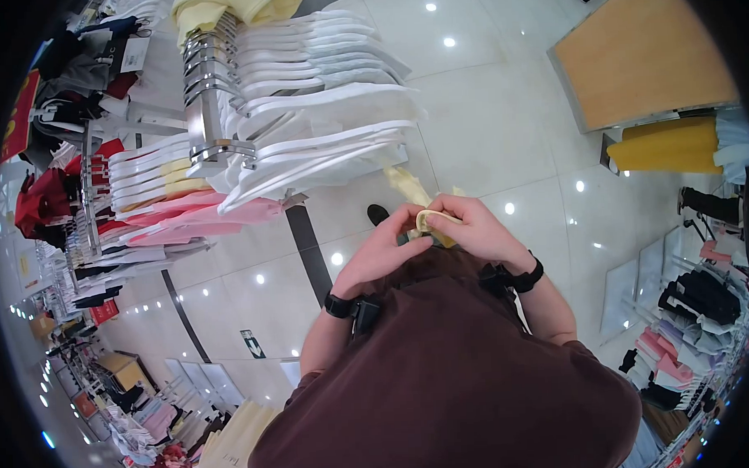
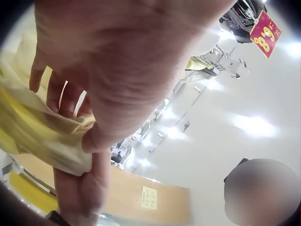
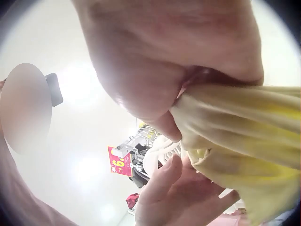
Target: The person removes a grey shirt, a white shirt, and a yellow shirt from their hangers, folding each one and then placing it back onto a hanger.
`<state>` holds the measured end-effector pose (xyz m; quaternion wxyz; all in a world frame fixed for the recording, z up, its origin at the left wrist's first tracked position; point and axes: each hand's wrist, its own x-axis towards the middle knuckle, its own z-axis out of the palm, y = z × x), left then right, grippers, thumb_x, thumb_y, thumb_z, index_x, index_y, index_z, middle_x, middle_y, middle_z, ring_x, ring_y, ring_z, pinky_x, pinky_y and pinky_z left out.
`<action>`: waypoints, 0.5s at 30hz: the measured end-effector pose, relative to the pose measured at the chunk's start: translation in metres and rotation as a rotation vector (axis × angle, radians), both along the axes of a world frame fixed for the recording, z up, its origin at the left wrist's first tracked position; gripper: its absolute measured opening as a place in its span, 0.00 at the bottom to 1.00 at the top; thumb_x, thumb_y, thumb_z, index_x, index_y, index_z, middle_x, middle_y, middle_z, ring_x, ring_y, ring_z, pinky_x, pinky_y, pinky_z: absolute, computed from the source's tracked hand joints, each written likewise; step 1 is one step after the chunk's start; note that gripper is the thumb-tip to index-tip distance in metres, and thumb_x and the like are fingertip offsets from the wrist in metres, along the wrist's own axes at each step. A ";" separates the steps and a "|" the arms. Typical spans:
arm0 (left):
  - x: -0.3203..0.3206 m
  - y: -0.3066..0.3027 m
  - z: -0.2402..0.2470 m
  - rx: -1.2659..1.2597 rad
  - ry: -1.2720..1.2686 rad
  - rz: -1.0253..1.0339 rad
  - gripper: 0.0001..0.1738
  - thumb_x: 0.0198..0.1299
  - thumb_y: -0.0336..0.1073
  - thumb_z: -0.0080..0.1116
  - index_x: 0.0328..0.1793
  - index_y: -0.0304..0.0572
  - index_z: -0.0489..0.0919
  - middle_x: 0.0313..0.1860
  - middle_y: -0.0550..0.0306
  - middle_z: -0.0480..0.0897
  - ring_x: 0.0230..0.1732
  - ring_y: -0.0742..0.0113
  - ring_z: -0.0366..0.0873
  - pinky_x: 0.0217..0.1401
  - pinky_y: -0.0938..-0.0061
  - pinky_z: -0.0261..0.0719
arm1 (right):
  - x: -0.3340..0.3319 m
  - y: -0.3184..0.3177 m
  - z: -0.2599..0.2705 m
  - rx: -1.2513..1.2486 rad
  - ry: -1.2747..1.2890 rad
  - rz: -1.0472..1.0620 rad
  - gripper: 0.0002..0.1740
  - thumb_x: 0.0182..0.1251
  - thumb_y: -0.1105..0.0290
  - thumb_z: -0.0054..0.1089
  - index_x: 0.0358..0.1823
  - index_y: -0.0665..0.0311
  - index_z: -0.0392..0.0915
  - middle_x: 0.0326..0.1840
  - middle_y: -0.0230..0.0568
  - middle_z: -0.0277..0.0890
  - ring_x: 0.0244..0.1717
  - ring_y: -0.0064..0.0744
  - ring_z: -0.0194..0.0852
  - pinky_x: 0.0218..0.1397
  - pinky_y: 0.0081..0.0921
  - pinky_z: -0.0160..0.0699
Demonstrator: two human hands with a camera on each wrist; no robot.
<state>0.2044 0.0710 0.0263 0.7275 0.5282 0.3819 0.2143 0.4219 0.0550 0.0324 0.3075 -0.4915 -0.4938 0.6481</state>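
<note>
A pale yellow garment (image 1: 407, 186) hangs bunched between both hands in front of the body. The left hand (image 1: 383, 252) has its bent fingers at the cloth's edge; in the left wrist view that hand (image 2: 117, 61) reaches fingers into a fold of the garment (image 2: 51, 136), thumb near the rim. The right hand (image 1: 483, 228) pinches the gathered cloth between thumb and fingers. Seen from the right wrist, the right hand (image 3: 174, 52) grips the bunched garment (image 3: 244, 127), and the left hand (image 3: 174, 197) is below, its thumb apart from the cloth.
A chrome rack (image 1: 201, 116) with white hangers (image 1: 329, 103) of pale clothes stands ahead at left, pink garments (image 1: 217, 213) beside it. A wooden-topped display (image 1: 649, 51) with a mustard garment (image 1: 668, 147) is at right. Tiled floor (image 1: 486, 123) lies between them.
</note>
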 end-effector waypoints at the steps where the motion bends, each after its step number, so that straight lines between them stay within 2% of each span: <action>1: 0.001 -0.001 -0.004 0.098 0.045 0.037 0.13 0.78 0.36 0.56 0.60 0.37 0.77 0.55 0.54 0.84 0.53 0.68 0.80 0.61 0.71 0.77 | -0.004 0.002 -0.002 0.028 -0.005 -0.013 0.14 0.80 0.62 0.61 0.47 0.68 0.83 0.35 0.31 0.81 0.38 0.19 0.74 0.44 0.25 0.75; 2: -0.002 0.000 -0.008 0.100 0.042 0.043 0.13 0.78 0.36 0.56 0.60 0.37 0.77 0.55 0.54 0.84 0.53 0.68 0.80 0.61 0.71 0.77 | -0.007 0.004 -0.003 0.059 -0.011 -0.025 0.15 0.79 0.61 0.62 0.46 0.68 0.83 0.32 0.32 0.81 0.36 0.21 0.73 0.42 0.26 0.74; 4: -0.009 0.004 -0.012 0.137 0.114 0.113 0.13 0.80 0.39 0.55 0.56 0.35 0.79 0.46 0.56 0.85 0.46 0.70 0.79 0.52 0.71 0.77 | -0.010 0.009 0.004 0.043 -0.078 -0.020 0.15 0.78 0.61 0.63 0.46 0.67 0.83 0.32 0.32 0.81 0.36 0.23 0.74 0.43 0.27 0.74; 5: -0.015 0.007 -0.011 0.141 0.112 0.120 0.13 0.80 0.39 0.55 0.56 0.35 0.79 0.46 0.56 0.85 0.46 0.70 0.79 0.52 0.71 0.77 | -0.011 0.013 0.009 0.027 -0.143 -0.020 0.14 0.77 0.61 0.64 0.46 0.67 0.83 0.32 0.32 0.81 0.36 0.24 0.74 0.43 0.27 0.74; 6: -0.024 0.010 -0.007 0.126 0.144 0.099 0.14 0.80 0.40 0.54 0.55 0.35 0.80 0.42 0.57 0.84 0.43 0.70 0.77 0.48 0.70 0.75 | -0.011 0.018 0.017 0.034 -0.144 -0.011 0.14 0.77 0.61 0.64 0.46 0.67 0.83 0.32 0.32 0.81 0.36 0.24 0.74 0.43 0.27 0.74; 7: -0.033 0.013 -0.001 0.113 0.178 0.083 0.14 0.81 0.41 0.53 0.53 0.35 0.80 0.38 0.58 0.83 0.39 0.70 0.75 0.44 0.70 0.74 | -0.012 0.023 0.027 0.011 -0.302 0.074 0.15 0.76 0.60 0.66 0.48 0.67 0.83 0.32 0.34 0.82 0.36 0.27 0.76 0.43 0.29 0.75; 8: -0.041 0.015 0.006 0.120 0.181 0.100 0.14 0.81 0.41 0.53 0.53 0.35 0.80 0.38 0.58 0.83 0.39 0.70 0.75 0.44 0.70 0.74 | -0.014 0.028 0.032 -0.010 -0.459 0.160 0.16 0.74 0.60 0.67 0.50 0.67 0.83 0.33 0.35 0.83 0.36 0.30 0.79 0.42 0.30 0.75; 9: -0.049 0.016 0.015 0.153 0.170 0.131 0.15 0.80 0.41 0.53 0.53 0.35 0.80 0.36 0.57 0.82 0.37 0.70 0.74 0.41 0.69 0.72 | -0.016 0.030 0.028 0.001 -0.457 0.174 0.16 0.74 0.60 0.67 0.50 0.67 0.83 0.33 0.35 0.83 0.36 0.30 0.79 0.42 0.30 0.75; 11: -0.063 0.017 0.034 0.191 0.156 0.170 0.15 0.80 0.41 0.54 0.52 0.34 0.80 0.35 0.57 0.81 0.35 0.69 0.72 0.39 0.69 0.71 | -0.021 0.029 0.015 0.172 -0.507 0.155 0.17 0.72 0.63 0.69 0.55 0.66 0.82 0.38 0.39 0.86 0.41 0.35 0.84 0.47 0.32 0.79; 12: -0.070 0.019 0.042 0.229 0.207 0.154 0.15 0.80 0.41 0.54 0.51 0.34 0.80 0.34 0.55 0.81 0.35 0.68 0.73 0.39 0.69 0.72 | -0.025 0.031 0.015 0.181 -0.511 0.161 0.17 0.72 0.63 0.69 0.55 0.66 0.82 0.38 0.39 0.86 0.41 0.35 0.84 0.47 0.32 0.79; 14: -0.079 0.019 0.058 0.267 0.258 0.149 0.15 0.79 0.41 0.55 0.50 0.34 0.81 0.34 0.52 0.81 0.35 0.67 0.74 0.40 0.69 0.72 | -0.038 0.035 0.019 0.292 -0.223 -0.072 0.18 0.71 0.68 0.68 0.58 0.66 0.81 0.47 0.44 0.87 0.50 0.39 0.86 0.56 0.35 0.82; 15: -0.083 0.020 0.066 0.280 0.266 0.110 0.15 0.78 0.41 0.56 0.49 0.34 0.81 0.34 0.50 0.81 0.35 0.63 0.76 0.41 0.68 0.73 | -0.045 0.040 0.024 0.301 -0.224 -0.063 0.18 0.71 0.68 0.68 0.58 0.66 0.81 0.47 0.44 0.87 0.50 0.39 0.86 0.56 0.35 0.82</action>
